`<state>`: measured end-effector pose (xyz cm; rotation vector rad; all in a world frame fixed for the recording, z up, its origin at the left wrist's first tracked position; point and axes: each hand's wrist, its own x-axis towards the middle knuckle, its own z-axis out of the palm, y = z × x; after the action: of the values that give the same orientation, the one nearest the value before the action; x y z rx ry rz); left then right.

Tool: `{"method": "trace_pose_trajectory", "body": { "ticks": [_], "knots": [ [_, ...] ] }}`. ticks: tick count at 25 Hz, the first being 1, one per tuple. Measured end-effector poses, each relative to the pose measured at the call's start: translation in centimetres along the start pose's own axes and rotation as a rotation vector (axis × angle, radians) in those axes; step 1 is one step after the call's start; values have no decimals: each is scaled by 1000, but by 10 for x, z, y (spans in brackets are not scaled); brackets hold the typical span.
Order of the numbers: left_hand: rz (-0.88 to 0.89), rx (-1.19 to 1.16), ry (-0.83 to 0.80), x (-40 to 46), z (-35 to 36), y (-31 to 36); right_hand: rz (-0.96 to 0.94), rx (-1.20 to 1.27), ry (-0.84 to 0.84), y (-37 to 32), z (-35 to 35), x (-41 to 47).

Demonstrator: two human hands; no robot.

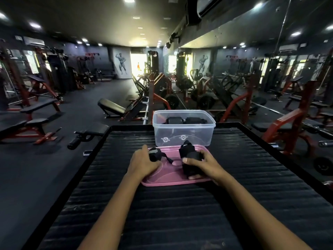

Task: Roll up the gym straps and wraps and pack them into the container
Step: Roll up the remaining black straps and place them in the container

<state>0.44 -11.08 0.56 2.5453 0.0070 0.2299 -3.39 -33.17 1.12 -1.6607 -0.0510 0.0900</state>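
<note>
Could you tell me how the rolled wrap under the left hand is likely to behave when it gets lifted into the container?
The wrap looks like soft fabric, so it should squash under the left hand rather than slip. Its loose tail trails onto the pink lid, so it may well unroll if gripped loosely. It is probably light.

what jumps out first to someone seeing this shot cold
Two bare hands at the centre: the left hand grips a small rolled black strap and the right hand a bulkier black wrap, both over a pink lid on a ribbed black platform. Just behind stands a clear plastic container already holding black rolls.
</note>
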Motion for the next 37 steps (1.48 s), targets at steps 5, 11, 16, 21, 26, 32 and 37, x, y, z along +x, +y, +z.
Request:
{"method": "trace_pose_trajectory", "body": {
  "ticks": [5, 11, 16, 21, 26, 32, 37],
  "knots": [
    [-137, -417, -54, -2, -6, 8, 113, -38, -190, 7, -5, 1],
    [-155, -1095, -346, -12, -8, 18, 5, 157, -22, -5, -1, -3],
    [-86, -1188, -390, -17, -2, 25, -30, 149, 67, -5, 1, -2],
    [-77, -1183, -369, -15, -2, 27, -53, 187, 141, -5, 6, 2],
    [-85, -1214, -335, -14, 2, 33, -56, 230, 188, -4, 11, 7],
    [35, -1225, -241, 17, -24, 60, -156, 197, 231, -36, 6, 47],
    [16, -1157, -130, 95, -44, 80, -205, 25, 275, -81, 5, 116]
  ]
}}
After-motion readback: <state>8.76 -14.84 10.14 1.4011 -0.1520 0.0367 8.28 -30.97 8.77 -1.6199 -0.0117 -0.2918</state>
